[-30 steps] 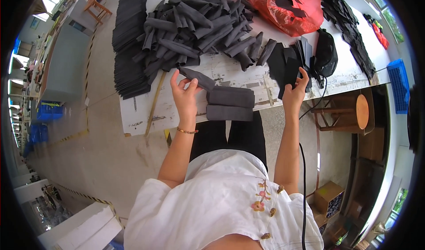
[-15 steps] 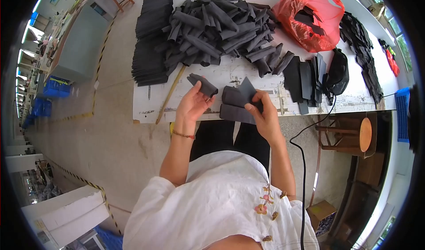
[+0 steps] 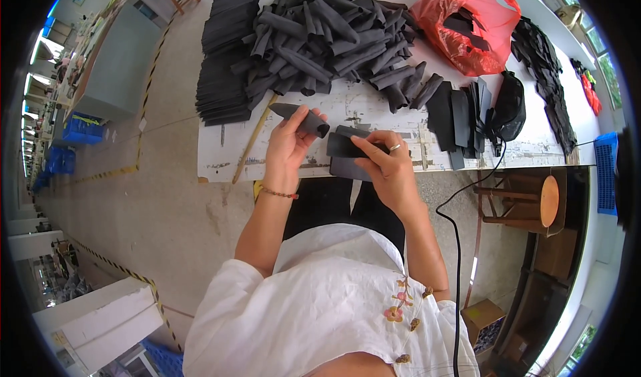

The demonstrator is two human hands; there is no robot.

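Curled into a tube, a thin dark grey piece of sheet material [image 3: 315, 123] is gripped by my left hand [image 3: 287, 148], its fingers and thumb wrapped round it. My right hand [image 3: 392, 171] pinches a flat dark piece [image 3: 342, 146] between thumb and fingers at the front table edge. Beneath that piece lies another flat dark piece [image 3: 346, 168], partly overhanging the edge. The two hands are apart, a short gap between the curled piece and the flat one. A large heap of curled dark pieces [image 3: 327, 40] lies beyond them on the white table [image 3: 287, 166].
A long stack of flat dark pieces [image 3: 224, 76] runs along the table's left side. A wooden stick [image 3: 252, 143] lies near my left hand. On the right are a red plastic bag [image 3: 494, 50], more flat pieces [image 3: 462, 123], a black corded object [image 3: 509, 110] and a stool [image 3: 549, 205].
My right hand has turned and moved slightly left, bringing its raised piece down flat over the one at the edge. The curled piece in my left hand has tilted and shows more of its length.
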